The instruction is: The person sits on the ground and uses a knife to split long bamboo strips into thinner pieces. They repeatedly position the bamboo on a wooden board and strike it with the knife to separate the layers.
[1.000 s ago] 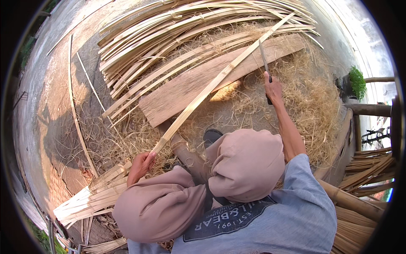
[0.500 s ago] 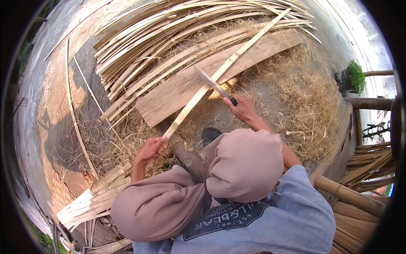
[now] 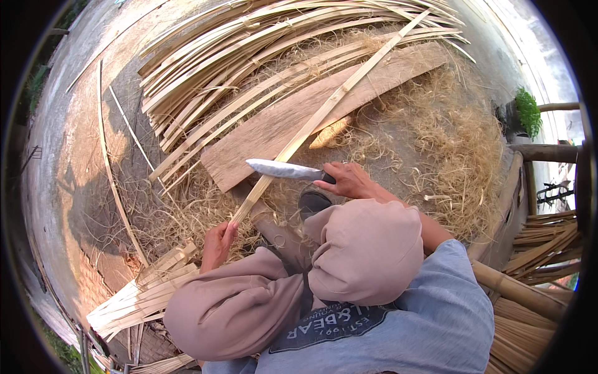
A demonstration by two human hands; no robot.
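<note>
My left hand (image 3: 218, 242) is closed on the near end of a long pale bamboo strip (image 3: 324, 111). The strip slants away to the upper right, over a flat wooden board (image 3: 243, 148). In my right hand (image 3: 352, 179) is a knife (image 3: 283, 169) with a dark handle, gripped with the fingers wrapped round it. Its broad blade points left and lies across the strip, between my left hand and the board. Whether the edge touches the strip I cannot tell.
Beyond the board lies a big pile of split bamboo strips (image 3: 218, 68). Curly shavings (image 3: 448, 162) cover the ground to the right. More strips (image 3: 143, 296) lie by my left knee. Bamboo poles (image 3: 523, 290) and a green plant (image 3: 527, 112) are on the right.
The knife has come down along the strip toward me, its blade turning from slanted to nearly level. My left hand has shifted slightly nearer to me, still holding the strip.
</note>
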